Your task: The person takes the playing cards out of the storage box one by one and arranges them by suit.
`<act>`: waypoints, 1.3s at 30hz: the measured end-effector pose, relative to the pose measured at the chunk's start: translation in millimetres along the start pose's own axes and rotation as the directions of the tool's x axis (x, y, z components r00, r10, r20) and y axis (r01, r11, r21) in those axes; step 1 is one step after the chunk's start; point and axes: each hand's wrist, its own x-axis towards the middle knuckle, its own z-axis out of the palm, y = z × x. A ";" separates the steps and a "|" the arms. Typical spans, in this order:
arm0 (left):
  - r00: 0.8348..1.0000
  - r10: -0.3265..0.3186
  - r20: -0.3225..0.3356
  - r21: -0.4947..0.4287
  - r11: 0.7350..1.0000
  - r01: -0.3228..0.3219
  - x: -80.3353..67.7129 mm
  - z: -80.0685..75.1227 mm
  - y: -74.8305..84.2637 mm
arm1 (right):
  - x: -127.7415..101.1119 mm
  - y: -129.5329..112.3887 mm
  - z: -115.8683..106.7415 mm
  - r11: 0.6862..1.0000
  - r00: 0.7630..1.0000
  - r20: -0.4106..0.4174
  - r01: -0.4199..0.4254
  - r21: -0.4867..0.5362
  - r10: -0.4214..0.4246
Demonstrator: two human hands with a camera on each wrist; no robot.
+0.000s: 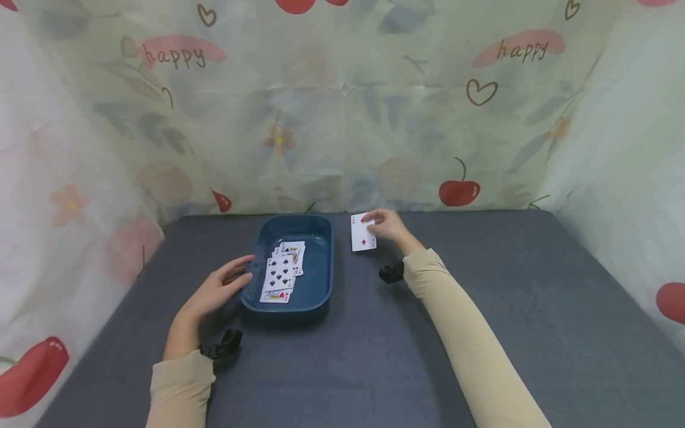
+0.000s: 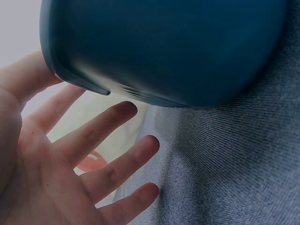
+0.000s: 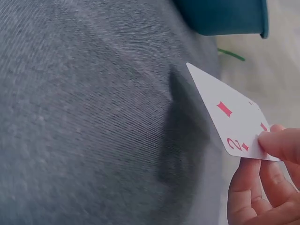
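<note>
Between thumb and fingers, my right hand pinches a playing card, the two of diamonds, face up. In the right wrist view the card is tilted above the cloth and casts a shadow there. A blue plastic tray stands left of the card. My left hand rests at the tray's left rim; in the left wrist view its fingers are spread, with the thumb at the rim. Inside the tray lie several overlapping playing cards, a seven of spades on top.
Dark grey cloth covers the table. Behind it hangs a printed curtain with cherries and lettering, and similar curtains flank both sides. A black wrist device sits by the right sleeve, another black device by the left.
</note>
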 end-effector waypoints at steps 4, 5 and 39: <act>1.000 0.009 -0.009 0.013 1.000 -0.009 1.3 0.6 -1.4 | -29.0 -34.7 4.1 0.997 0.997 0.006 -0.078 -0.019 0.078; 1.000 0.011 -0.011 0.015 1.000 -0.010 1.7 0.8 -1.6 | -37.2 -44.3 4.9 0.997 0.997 0.005 -0.081 -0.015 0.081; 1.000 -0.011 -0.004 -0.008 1.000 0.011 1.8 -0.5 -2.3 | 50.7 83.5 20.2 0.975 0.991 -0.080 -0.118 -0.191 0.104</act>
